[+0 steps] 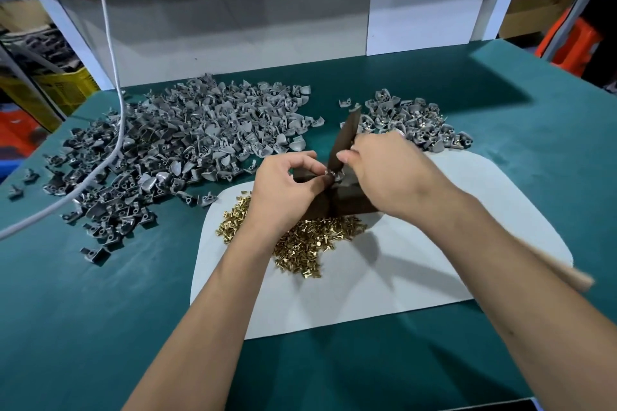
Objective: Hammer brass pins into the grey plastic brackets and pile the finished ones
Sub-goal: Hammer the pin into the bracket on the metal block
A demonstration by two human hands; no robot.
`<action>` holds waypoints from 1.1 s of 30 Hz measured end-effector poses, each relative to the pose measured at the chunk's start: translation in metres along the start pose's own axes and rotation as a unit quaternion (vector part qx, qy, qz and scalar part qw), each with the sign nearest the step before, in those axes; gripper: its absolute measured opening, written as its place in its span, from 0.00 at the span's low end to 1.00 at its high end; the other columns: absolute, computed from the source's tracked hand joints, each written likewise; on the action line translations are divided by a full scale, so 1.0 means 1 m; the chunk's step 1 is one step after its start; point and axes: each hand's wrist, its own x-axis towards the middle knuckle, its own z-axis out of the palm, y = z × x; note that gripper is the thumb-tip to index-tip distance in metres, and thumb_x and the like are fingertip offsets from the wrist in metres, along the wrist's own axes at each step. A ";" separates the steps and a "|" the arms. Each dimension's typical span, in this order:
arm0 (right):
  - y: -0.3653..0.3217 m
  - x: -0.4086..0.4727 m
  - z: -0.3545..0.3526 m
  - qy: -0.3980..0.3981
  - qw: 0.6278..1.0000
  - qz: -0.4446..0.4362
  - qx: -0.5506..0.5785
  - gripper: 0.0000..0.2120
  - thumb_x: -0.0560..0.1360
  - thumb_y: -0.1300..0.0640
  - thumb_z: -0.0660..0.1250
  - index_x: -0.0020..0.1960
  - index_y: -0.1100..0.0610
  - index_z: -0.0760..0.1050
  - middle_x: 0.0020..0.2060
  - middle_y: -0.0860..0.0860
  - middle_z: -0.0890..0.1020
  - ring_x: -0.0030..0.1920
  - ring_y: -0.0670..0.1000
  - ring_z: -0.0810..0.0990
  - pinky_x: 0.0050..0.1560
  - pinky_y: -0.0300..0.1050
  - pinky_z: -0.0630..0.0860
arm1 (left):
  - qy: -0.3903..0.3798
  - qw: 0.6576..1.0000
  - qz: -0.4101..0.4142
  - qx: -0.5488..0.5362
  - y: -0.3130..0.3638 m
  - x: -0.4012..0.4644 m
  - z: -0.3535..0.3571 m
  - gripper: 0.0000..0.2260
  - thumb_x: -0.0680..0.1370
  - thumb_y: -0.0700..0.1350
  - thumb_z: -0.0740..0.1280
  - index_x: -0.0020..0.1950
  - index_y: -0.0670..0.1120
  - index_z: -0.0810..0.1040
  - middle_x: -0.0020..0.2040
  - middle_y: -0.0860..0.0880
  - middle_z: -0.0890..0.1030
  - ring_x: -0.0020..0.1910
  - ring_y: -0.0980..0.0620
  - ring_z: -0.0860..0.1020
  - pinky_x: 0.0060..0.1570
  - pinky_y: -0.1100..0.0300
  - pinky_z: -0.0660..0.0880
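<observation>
Brass pins (300, 237) lie heaped under both wrists. Left hand (283, 190) pinches a grey bracket (332, 174) on the dark block (347, 200); right hand (384, 170) grips the hammer (345, 137). Bracket piles (187, 143) lie beyond the hands.

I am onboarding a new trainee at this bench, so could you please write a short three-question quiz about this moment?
1. True or false: the brass pins lie heaped on the white mat.
2. Which pile of grey brackets is bigger? A) the left pile B) the right pile
3. Fill in: the left hand pinches a small grey ____ against the dark block, while the right hand holds the hammer.

Key:
1. True.
2. A.
3. Bracket.
</observation>
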 end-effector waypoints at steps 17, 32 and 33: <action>0.002 0.002 -0.007 0.103 0.994 -0.016 0.022 0.14 0.85 0.44 0.55 0.50 0.51 0.73 0.39 0.53 0.77 0.40 0.60 0.75 0.40 0.50 0.70 | 0.000 1.000 -0.011 0.008 0.002 0.000 -0.001 0.05 0.73 0.42 0.79 0.40 0.51 0.86 0.61 0.51 0.83 0.61 0.58 0.79 0.68 0.48 0.74; 0.011 0.006 -0.002 0.008 0.999 0.009 -0.033 0.13 0.84 0.44 0.57 0.48 0.49 0.73 0.41 0.53 0.77 0.42 0.58 0.73 0.43 0.49 0.68 | 0.004 1.000 -0.012 0.012 0.000 -0.001 -0.001 0.05 0.73 0.40 0.78 0.42 0.50 0.87 0.62 0.49 0.82 0.62 0.59 0.79 0.64 0.58 0.71; 0.014 0.007 -0.005 0.016 0.999 0.010 -0.046 0.13 0.84 0.43 0.57 0.46 0.49 0.72 0.41 0.52 0.77 0.42 0.58 0.74 0.43 0.49 0.68 | 0.005 1.000 -0.009 0.012 -0.001 -0.001 -0.001 0.05 0.73 0.40 0.78 0.41 0.50 0.87 0.62 0.49 0.82 0.62 0.59 0.78 0.65 0.57 0.70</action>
